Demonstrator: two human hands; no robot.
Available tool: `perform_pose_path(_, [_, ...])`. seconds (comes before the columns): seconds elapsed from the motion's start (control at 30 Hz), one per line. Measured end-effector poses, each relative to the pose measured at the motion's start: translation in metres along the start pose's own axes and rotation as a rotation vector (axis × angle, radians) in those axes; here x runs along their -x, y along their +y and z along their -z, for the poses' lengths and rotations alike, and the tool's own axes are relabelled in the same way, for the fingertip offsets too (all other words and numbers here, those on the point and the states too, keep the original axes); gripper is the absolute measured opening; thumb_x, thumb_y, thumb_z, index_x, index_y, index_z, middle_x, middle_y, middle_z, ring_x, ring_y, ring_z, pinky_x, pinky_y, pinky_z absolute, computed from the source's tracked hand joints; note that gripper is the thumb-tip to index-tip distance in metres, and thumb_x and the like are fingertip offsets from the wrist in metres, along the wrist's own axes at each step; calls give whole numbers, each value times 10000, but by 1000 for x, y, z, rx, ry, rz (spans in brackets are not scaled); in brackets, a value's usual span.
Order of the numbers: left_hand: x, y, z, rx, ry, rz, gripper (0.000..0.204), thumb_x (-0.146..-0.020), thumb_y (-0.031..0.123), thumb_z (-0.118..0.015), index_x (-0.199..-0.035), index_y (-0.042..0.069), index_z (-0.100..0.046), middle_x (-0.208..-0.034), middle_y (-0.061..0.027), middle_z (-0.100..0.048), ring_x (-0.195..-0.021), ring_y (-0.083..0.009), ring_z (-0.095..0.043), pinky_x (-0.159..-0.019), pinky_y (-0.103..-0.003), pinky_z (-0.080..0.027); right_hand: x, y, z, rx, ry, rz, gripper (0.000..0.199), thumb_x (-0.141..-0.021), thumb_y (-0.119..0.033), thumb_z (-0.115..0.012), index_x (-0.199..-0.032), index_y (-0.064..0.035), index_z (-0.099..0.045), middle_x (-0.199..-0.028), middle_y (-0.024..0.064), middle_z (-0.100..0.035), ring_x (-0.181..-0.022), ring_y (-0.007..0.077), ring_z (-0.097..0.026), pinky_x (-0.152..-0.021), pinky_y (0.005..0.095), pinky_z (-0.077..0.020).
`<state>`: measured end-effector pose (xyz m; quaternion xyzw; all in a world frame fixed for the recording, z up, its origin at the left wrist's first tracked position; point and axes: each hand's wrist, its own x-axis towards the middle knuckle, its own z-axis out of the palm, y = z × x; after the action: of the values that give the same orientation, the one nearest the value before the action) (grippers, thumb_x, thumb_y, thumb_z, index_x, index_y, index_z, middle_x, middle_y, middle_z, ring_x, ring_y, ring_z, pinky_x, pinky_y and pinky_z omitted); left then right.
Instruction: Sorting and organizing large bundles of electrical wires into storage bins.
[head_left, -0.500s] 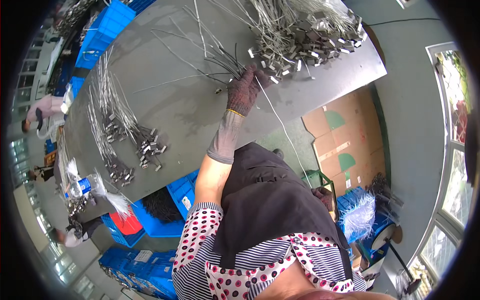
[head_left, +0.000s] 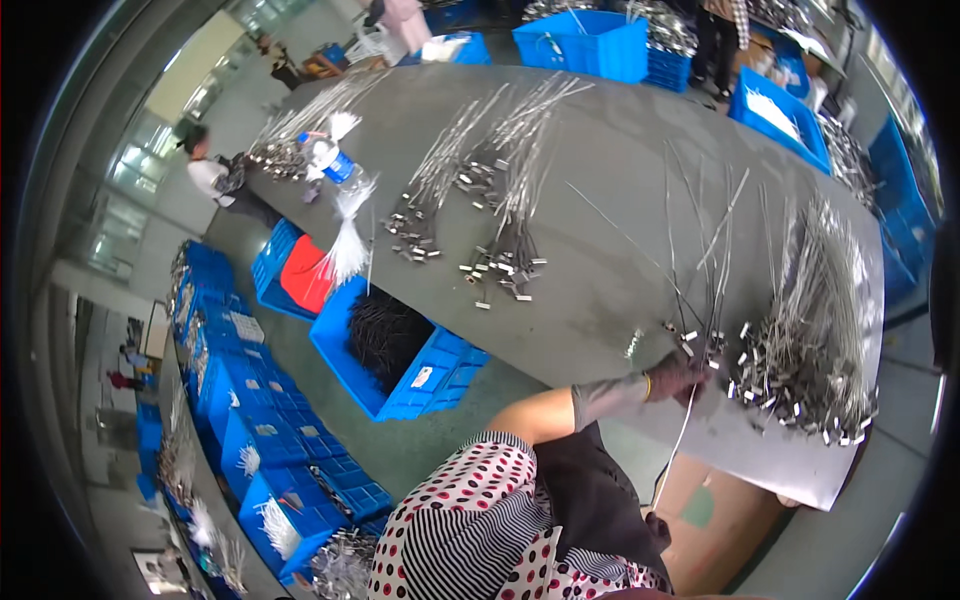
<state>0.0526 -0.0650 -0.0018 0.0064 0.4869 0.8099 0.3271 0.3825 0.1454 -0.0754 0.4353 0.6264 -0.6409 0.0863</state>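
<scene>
My left hand (head_left: 676,379), in a dark glove with a grey sleeve, is closed at the table's near edge around the connector ends of a small bunch of thin cables (head_left: 711,295). Their long ends fan away across the grey tabletop. From these fingers a white strand (head_left: 679,440) runs down toward my body. At its lower end is my right hand (head_left: 657,532), dark-gloved and mostly hidden by the apron; its fingers do not show clearly. Just right of my left hand lies a large pile of similar cables (head_left: 815,330) with small metal-ended connectors.
More cable bundles (head_left: 520,200) lie farther left on the table, with a plastic bottle (head_left: 335,160) beyond. A blue crate (head_left: 400,365) of black strands stands below the table edge. Stacked blue crates (head_left: 265,425) line the left. Other people are in the background.
The view has swung to the left, bringing in more crates and the far side of the table. My left hand still holds the bunch of cables, and the white strand still runs down from it.
</scene>
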Motion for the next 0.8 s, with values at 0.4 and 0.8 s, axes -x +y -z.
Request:
perform_pose_path(0.4, [-15,-15,-16,-481,-3,36,227,-908,213,-658,-1030,25,-691,-909,-79,-704,-852,-162,-660,-787,-330,-521,-58,-245,-165,-6,-265,392,555,-978,-549,-416,-1105,-41,-600,-950,50,-665,-738,107,-582,-510,237,-424])
perform_pose_path(0.8, [-34,18,-5,-1249,381,-212,221,-900,241,-557,-916,63,-687,-780,-131,-696,-749,-307,-665,-704,-416,-518,-62,-298,-184,201,-299,657,346,-952,-233,-536,-1241,-53,-598,-966,48,-655,-821,137,-574,-743,285,-467])
